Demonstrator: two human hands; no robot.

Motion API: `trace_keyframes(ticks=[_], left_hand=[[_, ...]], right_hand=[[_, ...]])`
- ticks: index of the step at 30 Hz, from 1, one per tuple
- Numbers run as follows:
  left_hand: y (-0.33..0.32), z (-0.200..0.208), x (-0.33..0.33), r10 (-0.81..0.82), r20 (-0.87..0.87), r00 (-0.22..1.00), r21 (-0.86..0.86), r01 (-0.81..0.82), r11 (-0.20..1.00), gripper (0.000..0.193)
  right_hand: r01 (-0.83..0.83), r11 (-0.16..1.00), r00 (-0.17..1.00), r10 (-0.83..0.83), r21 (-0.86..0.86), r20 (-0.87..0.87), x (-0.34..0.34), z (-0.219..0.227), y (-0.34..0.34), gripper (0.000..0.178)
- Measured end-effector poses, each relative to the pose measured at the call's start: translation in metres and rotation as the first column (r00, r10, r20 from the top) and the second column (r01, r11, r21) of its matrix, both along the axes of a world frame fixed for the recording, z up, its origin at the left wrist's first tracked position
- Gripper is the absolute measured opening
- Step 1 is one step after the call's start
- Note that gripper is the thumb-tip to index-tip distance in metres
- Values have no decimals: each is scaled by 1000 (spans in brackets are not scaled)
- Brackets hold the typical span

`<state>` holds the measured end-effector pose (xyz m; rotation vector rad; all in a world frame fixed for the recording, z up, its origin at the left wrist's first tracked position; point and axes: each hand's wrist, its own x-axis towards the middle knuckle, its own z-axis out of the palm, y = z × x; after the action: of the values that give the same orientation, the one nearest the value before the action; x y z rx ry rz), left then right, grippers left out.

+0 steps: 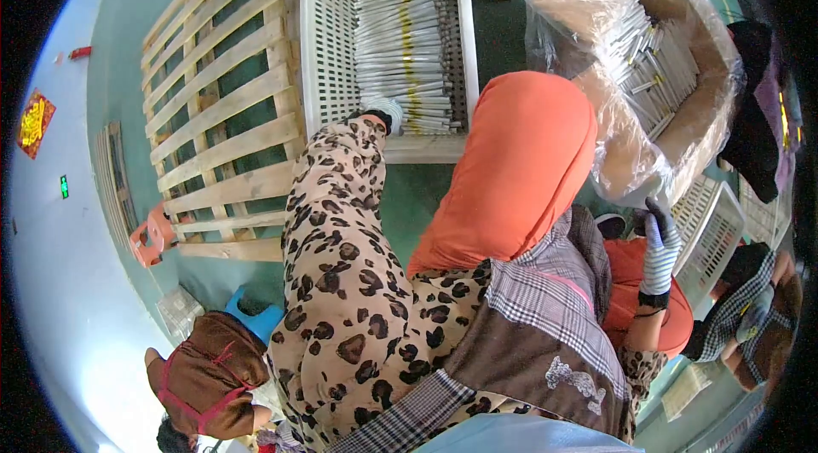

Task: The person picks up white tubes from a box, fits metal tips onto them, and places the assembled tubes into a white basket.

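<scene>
My left hand (385, 110), in a pale striped glove with a dark cuff, reaches into the white plastic crate (328, 69) at its near side. It rests against the near left ends of many thin silvery tubes (400, 35) with yellow marks, laid in a stack. Its fingers are too small and covered to make out. At the right, my right hand (658, 248) wears a striped glove with dark fingers. Those fingers point upward, parted, just under the edge of the clear plastic bag (635, 176); I see nothing held in them.
More silvery tubes (652, 69) lie jumbled in a cardboard box (703, 125) lined with the bag. A wooden pallet (226, 116) stands left of the crate. An orange-covered rounded shape (528, 155) lies between crate and box. Another person (217, 368) is at lower left, others at right.
</scene>
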<state>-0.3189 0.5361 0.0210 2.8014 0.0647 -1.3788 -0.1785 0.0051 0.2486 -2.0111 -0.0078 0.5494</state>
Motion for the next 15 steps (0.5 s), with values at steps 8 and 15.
trace_keyframes(ticks=[8,15], left_hand=[[-3,-4,-6,19,-14,1000,-85,-20,996,46],[-2,-3,-11,27,-30,999,-160,-32,987,44]], right_hand=[[-5,1000,1000,6,-18,24,-1,1,-1,26],[-49,998,996,52,-38,71,-2,-12,-15,26]])
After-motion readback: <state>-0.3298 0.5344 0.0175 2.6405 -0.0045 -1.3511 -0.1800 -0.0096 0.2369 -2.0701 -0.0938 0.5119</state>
